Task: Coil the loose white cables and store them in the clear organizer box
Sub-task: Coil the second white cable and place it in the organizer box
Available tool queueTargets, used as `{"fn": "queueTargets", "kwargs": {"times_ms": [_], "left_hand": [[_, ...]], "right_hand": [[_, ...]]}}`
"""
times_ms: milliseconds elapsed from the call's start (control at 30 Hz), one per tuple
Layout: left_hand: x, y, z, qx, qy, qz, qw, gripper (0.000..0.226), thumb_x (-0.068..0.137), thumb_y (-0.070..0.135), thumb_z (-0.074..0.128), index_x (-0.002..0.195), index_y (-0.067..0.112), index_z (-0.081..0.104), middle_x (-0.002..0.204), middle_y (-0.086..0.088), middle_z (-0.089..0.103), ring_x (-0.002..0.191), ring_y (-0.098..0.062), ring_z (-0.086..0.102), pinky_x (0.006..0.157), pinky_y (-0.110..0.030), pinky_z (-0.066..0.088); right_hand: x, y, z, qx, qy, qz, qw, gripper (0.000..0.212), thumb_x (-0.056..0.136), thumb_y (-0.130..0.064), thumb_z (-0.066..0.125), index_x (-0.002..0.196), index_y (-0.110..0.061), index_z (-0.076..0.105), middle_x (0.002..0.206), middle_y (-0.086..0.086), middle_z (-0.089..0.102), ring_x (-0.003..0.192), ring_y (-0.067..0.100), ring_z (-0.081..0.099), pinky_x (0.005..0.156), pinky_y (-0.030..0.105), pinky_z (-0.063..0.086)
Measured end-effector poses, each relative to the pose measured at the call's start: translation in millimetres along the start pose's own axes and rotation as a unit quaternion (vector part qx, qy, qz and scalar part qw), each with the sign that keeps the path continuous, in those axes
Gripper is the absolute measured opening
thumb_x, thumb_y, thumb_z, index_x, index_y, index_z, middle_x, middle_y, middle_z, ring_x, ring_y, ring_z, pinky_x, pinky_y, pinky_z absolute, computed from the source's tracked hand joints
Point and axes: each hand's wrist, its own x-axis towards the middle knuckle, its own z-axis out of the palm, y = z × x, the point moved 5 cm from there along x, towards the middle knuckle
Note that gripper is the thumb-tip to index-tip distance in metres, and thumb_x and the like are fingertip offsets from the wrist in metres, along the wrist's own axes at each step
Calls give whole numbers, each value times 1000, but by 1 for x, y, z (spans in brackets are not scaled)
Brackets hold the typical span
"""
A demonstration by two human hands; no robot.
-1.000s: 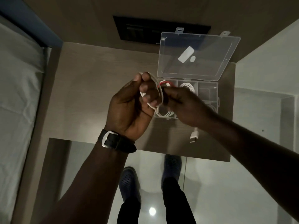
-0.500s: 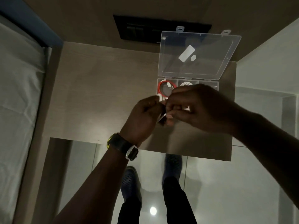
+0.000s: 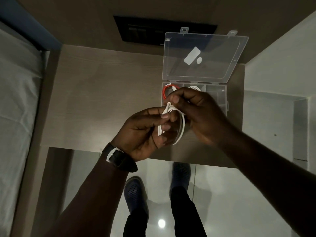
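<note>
A coiled white cable [image 3: 181,127] hangs between both hands just in front of the clear organizer box [image 3: 217,90]. My left hand [image 3: 145,132] pinches the coil at its left side, palm up. My right hand [image 3: 198,113] grips the top of the coil with thumb and fingers. The box stands on the wooden table with its clear lid [image 3: 203,57] raised. A red cable [image 3: 165,91] lies in its far left compartment and another white coil [image 3: 194,87] in the middle one. My right hand hides the nearer compartments.
The wooden table [image 3: 106,93] ends at a front edge just below my hands. A dark panel [image 3: 145,31] sits on the wall behind the box. A bed with a pale sheet [image 3: 17,108] lies at the left. Below are glossy floor tiles and my shoes [image 3: 135,190].
Both hands have shifted slightly toward me and turned. My left palm now faces up and the coil's loop shows between the hands, where it was hidden half a second ago.
</note>
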Motion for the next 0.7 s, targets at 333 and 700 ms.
{"fn": "queueTargets", "kwargs": {"times_ms": [333, 700], "left_hand": [[7, 10, -17, 480, 216, 134, 840, 22, 99, 19, 41, 92, 17, 62, 91, -8, 64, 92, -19, 60, 88, -34, 48], [16, 9, -24, 468, 306, 212, 802, 27, 102, 18, 39, 97, 0, 58, 90, -16, 62, 84, -27, 59, 77, -47, 48]], "right_hand": [[-1, 8, -15, 47, 195, 17, 980, 8, 92, -18, 65, 86, -12, 67, 70, 0, 71, 59, 16, 67, 52, 28, 53], [-20, 26, -11, -190, 168, -39, 966, 21, 85, -29, 72, 103, -19, 69, 91, -8, 75, 84, 6, 72, 74, 28, 59]]}}
